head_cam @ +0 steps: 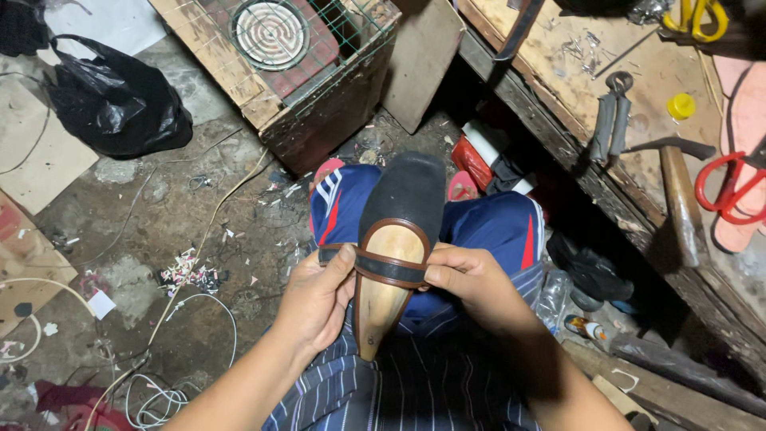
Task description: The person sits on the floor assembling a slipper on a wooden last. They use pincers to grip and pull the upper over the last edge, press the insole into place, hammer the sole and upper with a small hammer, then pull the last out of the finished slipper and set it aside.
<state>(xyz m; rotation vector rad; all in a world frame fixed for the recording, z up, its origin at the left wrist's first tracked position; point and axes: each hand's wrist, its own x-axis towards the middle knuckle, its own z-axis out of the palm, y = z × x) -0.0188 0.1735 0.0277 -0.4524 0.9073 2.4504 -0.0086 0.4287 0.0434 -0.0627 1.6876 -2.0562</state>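
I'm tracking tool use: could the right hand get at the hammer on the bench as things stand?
Probably yes. The hammer lies bare on the bench to the right hand's side, nothing across it. But that hand's fingers pinch the shoe's strap.

Both forearms reach forward over the lap. The left hand [315, 299] and the right hand [471, 283] face each other, each with thumb and fingers closed in a pinching grip.

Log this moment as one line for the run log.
left hand: pinching strap | right hand: pinching strap | shoe: on wooden form, resting on lap | nearby: hammer, pliers on bench
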